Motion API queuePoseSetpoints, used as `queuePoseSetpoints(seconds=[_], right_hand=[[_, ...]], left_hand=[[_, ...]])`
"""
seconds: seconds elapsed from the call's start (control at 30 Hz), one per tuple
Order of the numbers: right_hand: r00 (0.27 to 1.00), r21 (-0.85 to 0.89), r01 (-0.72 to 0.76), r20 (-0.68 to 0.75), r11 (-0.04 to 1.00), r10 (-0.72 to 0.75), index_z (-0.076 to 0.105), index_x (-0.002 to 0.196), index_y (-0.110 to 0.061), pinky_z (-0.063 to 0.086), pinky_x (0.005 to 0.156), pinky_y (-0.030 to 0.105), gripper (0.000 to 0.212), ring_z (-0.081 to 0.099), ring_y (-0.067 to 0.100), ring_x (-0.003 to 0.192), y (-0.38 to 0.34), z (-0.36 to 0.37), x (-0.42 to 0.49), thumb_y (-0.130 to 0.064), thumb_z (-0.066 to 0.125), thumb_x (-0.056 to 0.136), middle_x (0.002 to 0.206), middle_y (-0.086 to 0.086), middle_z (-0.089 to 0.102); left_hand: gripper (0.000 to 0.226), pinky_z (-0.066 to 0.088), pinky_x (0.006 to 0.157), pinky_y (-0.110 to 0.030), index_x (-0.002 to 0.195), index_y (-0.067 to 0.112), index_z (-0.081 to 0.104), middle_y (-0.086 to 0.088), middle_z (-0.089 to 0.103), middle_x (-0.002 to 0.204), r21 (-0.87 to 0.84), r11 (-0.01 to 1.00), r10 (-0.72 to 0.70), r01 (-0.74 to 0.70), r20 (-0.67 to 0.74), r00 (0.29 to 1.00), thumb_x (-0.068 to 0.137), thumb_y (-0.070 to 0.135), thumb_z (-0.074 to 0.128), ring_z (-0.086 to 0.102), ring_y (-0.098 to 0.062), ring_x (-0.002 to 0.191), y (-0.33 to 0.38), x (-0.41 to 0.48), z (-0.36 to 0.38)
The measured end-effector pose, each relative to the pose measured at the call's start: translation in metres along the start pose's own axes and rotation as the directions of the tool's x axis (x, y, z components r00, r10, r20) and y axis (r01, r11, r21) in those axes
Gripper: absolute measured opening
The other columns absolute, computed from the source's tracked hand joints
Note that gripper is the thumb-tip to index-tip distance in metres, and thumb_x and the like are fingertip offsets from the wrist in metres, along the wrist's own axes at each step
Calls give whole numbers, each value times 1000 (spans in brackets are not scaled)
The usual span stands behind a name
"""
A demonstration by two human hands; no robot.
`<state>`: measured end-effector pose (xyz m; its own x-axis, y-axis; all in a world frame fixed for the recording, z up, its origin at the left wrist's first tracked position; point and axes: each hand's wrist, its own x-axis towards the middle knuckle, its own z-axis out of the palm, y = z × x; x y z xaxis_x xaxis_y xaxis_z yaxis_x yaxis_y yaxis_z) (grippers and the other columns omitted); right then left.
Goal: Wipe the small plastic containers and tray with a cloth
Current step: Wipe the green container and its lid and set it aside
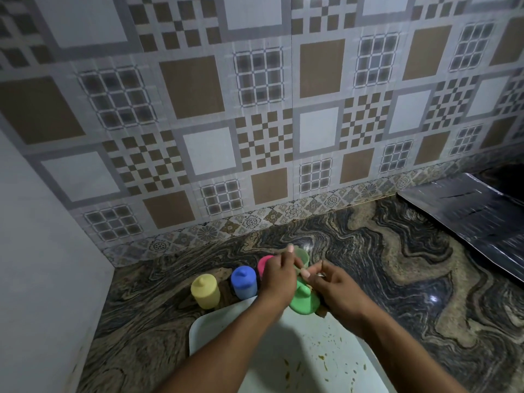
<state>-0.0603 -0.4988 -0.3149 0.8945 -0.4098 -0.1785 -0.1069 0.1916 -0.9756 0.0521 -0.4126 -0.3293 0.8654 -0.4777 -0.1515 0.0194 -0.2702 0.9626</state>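
the left hand (pixel 279 276) is pinching the rim of a small pale-green cup (pixel 302 258), holding it over the tabletop (pixel 397 265) just beyond the far edge of the white tray (pixel 215 324). the right hand (pixel 336 286) is coming in from the other side with its fingers curled, one fingertip (pixel 306 274) meeting the cup's near wall. i cannot tell whether it is gripping the cup or anything else, and no cloth is showing plainly in either hand. the two hands are working close together, almost touching.

a green lid (pixel 304 303) is lying under them at the tray's far edge, partly hidden. toward the tabletop's left end, the yellow container (pixel 205 290) and the blue container (pixel 243 280) are standing upright and capped, near each other. a pink container (pixel 265 265) is peeking out from behind the left hand. the tray is sitting at the near edge, carrying brownish specks and smears. a foil sheet (pixel 467 214) is lying at the far right corner.

as for what could go wrong, the cup is looking light and is pinched only at its rim, so a firm rub is likely to twist it loose. the left wrist is passing just beside the pink container and may be tipping it over. the loose lid could be getting nudged into the tray's smears.
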Motion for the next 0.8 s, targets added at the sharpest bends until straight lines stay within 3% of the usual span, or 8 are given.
queuePoseSetpoints(seconds=[0.1,0.17,0.3,0.4,0.5,0.67,0.73,0.8], right_hand=[[945,92,82,-324,992,-48,54,93,-3,37,44,28,33,47,19,48,19,24,0,-34,63,92,66,18,57],[874,210,85,-485,974,28,53,94,-5,38,44,28,27,46,19,48,36,38,-4,-31,59,98,68,18,58],[916,208,-50,-381,977,128,53,91,-4,35,43,26,24,46,18,45,30,20,-5,-26,59,98,66,16,58],[984,65,-129,-116,990,136,52,89,-7,31,42,24,22,42,19,45,5,-6,-1,-26,62,96,63,13,53],[991,-7,-114,-70,993,113,53,90,-6,32,40,25,23,41,19,46,-2,-1,0,-27,62,97,68,17,52],[848,158,56,-529,986,37,52,91,-5,36,42,27,27,45,20,46,34,42,-8,-30,56,100,64,17,57],[834,158,34,-549,987,59,52,90,-4,36,42,27,26,46,21,46,36,40,-9,-28,57,100,65,19,58],[912,113,-39,-402,993,82,50,86,-5,32,41,25,26,43,19,44,26,25,-7,-26,58,99,61,15,56]], left_hand=[[48,44,71,-40,73,13,55,-12,62,73,-54,994,67,-93,-368,927,104,47,39,53,-23,68,4,-5,14],[41,38,71,-34,80,10,56,-7,58,74,-164,983,4,-86,-447,895,106,36,39,51,-21,70,4,-10,20],[49,39,56,-27,67,20,54,0,56,64,-214,963,-186,163,-91,978,103,51,42,52,-21,62,-9,-14,16],[62,43,46,-21,65,22,63,-1,64,62,-117,913,-349,392,276,896,95,70,39,58,-18,54,-6,-8,-2],[46,53,62,-35,78,17,70,-8,70,76,8,983,-183,184,167,969,99,52,50,63,-24,71,3,1,0],[40,39,63,-37,69,12,52,0,52,63,-18,987,142,-159,-362,921,103,33,51,45,-16,61,-2,-4,14],[42,37,61,-33,68,14,53,-1,53,64,-74,995,36,-60,-286,958,101,41,52,46,-16,62,-10,-7,16],[51,44,62,-29,63,18,59,-2,60,64,-132,972,-195,193,-9,981,95,58,52,55,-21,65,-16,-3,7]])
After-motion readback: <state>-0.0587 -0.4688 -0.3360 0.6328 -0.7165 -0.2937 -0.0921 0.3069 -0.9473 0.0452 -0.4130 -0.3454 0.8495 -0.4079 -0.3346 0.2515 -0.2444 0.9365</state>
